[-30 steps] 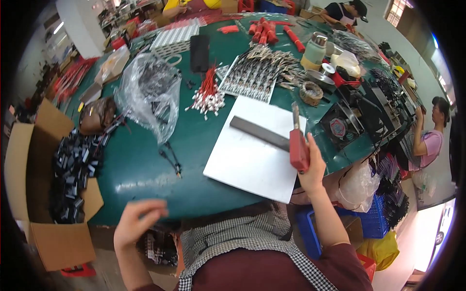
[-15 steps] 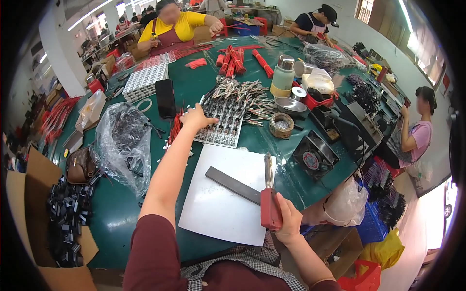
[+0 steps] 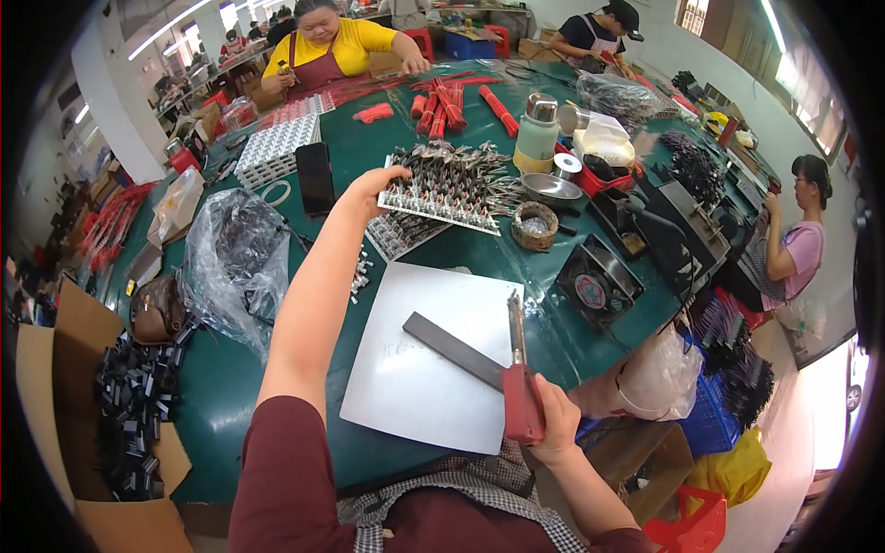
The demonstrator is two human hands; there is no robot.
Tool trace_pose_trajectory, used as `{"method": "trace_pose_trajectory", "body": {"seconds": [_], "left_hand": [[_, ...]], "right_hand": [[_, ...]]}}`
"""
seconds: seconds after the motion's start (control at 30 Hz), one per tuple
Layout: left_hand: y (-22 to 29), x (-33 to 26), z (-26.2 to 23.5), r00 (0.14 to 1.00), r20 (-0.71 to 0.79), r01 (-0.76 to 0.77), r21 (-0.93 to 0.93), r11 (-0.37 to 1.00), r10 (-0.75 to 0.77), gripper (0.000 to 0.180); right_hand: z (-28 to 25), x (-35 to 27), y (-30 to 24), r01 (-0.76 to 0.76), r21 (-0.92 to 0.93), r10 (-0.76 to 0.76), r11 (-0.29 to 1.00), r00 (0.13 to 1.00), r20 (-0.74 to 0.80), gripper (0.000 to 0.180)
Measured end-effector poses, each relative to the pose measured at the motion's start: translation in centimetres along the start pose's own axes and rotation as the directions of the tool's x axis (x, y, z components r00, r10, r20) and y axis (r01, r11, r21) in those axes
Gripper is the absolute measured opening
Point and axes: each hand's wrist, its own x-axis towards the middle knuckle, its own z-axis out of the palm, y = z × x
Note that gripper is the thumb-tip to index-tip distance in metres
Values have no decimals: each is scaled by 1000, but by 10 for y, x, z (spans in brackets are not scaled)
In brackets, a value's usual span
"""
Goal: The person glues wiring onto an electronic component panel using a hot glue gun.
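Note:
My left hand (image 3: pixel 380 182) grips the left edge of a white rack (image 3: pixel 441 210) set with rows of small wired parts. The rack is tilted and raised above a second rack (image 3: pixel 402 237) that lies on the table. Bundles of wires (image 3: pixel 461 170) stick out from its far side. At the lower right, my right hand (image 3: pixel 556 419) is wrapped round a red-handled soldering iron (image 3: pixel 523 401), its metal barrel pointing away from me. Under the iron's handle ends a flat dark grey bar (image 3: pixel 452 348), lying on a white board (image 3: pixel 415 396).
Beyond the racks lie red wire bundles (image 3: pixel 444 106) and a phone (image 3: pixel 314 180). A flask (image 3: pixel 536 134), a metal bowl (image 3: pixel 551 187), a solder spool (image 3: pixel 566 166) and a fan (image 3: pixel 597 284) stand to the right. A plastic bag (image 3: pixel 238 263) lies left. Co-workers sit across and at right.
My left hand has lifted the upper rack and tipped it, moving it slightly away and uncovering the rack beneath. My right hand with the soldering iron has shifted only a little.

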Motion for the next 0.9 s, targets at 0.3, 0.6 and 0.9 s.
{"method": "trace_pose_trajectory", "body": {"seconds": [0.3,0.6,0.9], "left_hand": [[32,-63,-10,979,177,-30,-356,934,99,11],[-18,-245,-32,904,127,-402,-76,913,408,51],[-131,-345,-74,977,73,-192,-115,975,201,76]], "right_hand": [[-5,-17,-7,-6,-56,4,998,1000,-29,68],[0,-13,-8,-172,-18,169,985,978,-119,71],[0,9,-8,-157,-153,131,976,977,-166,75]]}}
